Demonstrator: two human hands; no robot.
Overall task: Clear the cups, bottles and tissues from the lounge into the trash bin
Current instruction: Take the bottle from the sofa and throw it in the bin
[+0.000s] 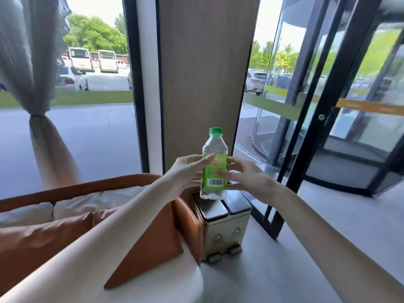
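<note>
Both hands are gripping the bottle [214, 169] between them: our left hand [185, 171] is pressing its fingers against the left side of the green label, and our right hand [244, 173] is curling its fingers around the right side, so the bottle is being pinched upright from both sides. We are holding it in the air, just above the trash bin [223, 228], with its green cap on and its clear body looking empty or nearly so, though we cannot tell for sure.

As for the job, we are judging that this bottle is on its way to being thrown out but is not in yet. Both dark lids of the bin are lying shut, so one of them is still waiting to be opened, likely with one of the two foot pedals at its base. We cannot see inside the bin, so we cannot say what it is already holding. No cups or tissues are showing from here, and how much is left elsewhere in the lounge is hidden from us.

Just left of the bin, the sofa [188, 217] is sitting with an orange cushion [150, 254] leaning on its white seat
</note>
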